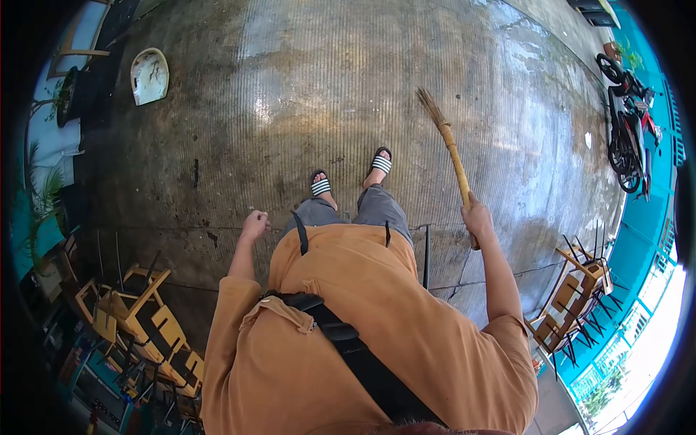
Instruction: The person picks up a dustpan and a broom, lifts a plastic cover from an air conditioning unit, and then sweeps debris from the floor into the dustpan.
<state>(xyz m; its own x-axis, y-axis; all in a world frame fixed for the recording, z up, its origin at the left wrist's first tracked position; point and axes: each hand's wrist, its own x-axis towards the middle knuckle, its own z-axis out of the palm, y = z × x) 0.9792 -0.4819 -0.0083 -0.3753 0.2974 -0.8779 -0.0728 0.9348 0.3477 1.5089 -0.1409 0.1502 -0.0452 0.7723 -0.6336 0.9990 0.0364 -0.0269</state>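
A stick broom (454,156) with a long light handle is held near its lower end by my right hand (476,219), out to the right of my body. Its thin bristles point up and away over the wet, ribbed concrete floor (290,109). My left hand (256,225) hangs beside my waist with its fingers curled; whether anything small is inside them cannot be made out. At the upper left, a pale dustpan-like scoop (150,77) with dirt in it lies on the floor, apart from both hands.
Stacked wooden chairs (148,319) stand at the lower left, and more chairs (573,293) at the lower right. Motorcycles (629,138) are parked along the turquoise wall on the right. Potted plants (67,98) line the left edge.
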